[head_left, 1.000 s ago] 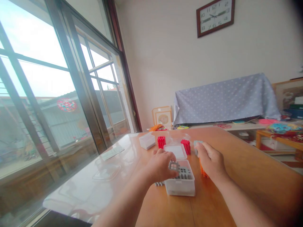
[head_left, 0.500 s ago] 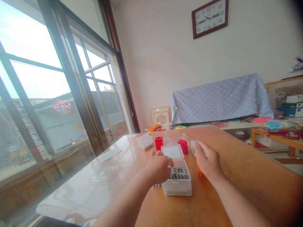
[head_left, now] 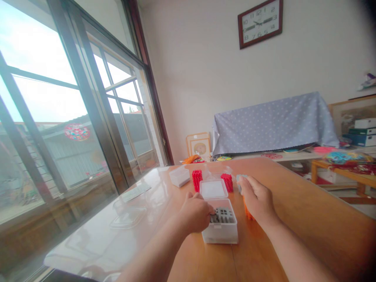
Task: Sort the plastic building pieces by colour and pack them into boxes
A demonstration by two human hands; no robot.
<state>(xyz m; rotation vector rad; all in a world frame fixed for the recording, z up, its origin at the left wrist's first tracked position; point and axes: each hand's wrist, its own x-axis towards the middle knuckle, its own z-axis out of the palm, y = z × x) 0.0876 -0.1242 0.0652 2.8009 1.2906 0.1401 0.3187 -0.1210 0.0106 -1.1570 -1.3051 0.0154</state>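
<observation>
An open white plastic box (head_left: 220, 233) with its lid (head_left: 213, 188) folded back sits on the wooden table. Grey slotted pieces (head_left: 223, 214) lie inside it. My left hand (head_left: 196, 213) is at the box's left edge, fingers closed on some of the grey pieces. To the right, my right hand (head_left: 258, 197) is wrapped round a light grey-blue piece (head_left: 241, 180), whose top shows past the thumb. Orange pieces (head_left: 249, 211) stand on the table just under and beside that hand. Behind the lid are two red stacks, one left (head_left: 197, 180) and one right (head_left: 227, 182).
A second white box (head_left: 179, 176) stands at the back left. Clear plastic lids (head_left: 128, 217) and a pale flat sheet (head_left: 136, 192) lie on the left of the table (head_left: 305, 219). Windows line the left side, and a cloth-covered object (head_left: 273, 125) is beyond the far edge.
My left hand has lowered slightly, its fingers now drawn together at the grey pieces. Striped pieces seen beneath its wrist before no longer show. The right hand has hardly moved.
</observation>
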